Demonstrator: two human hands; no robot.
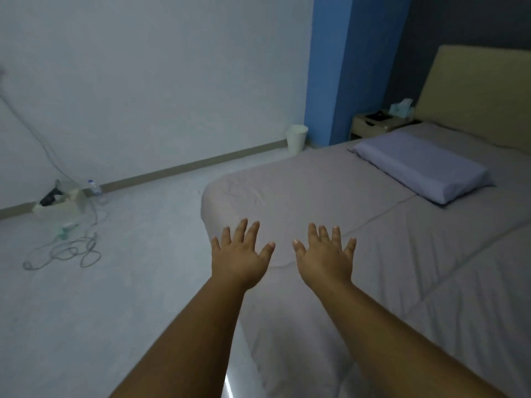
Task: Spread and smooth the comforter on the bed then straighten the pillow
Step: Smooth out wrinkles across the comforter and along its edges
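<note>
A grey quilted comforter (416, 254) covers the bed, lying mostly flat with a few wrinkles near its rounded left corner. My left hand (240, 255) and my right hand (326, 255) are stretched out side by side, palms down, fingers spread, over the comforter's left edge. Neither hand holds anything. A pale lavender pillow (422, 166) lies at the head of the bed, set at an angle to the beige headboard (474, 93).
A bedside table (373, 123) with a tissue box (400, 107) stands beside the headboard. A white waste bin (296, 137) sits by the blue pillar. On the floor at left lie a coiled cable (66, 251), a small box of items (59, 201) and a water bottle (94, 187).
</note>
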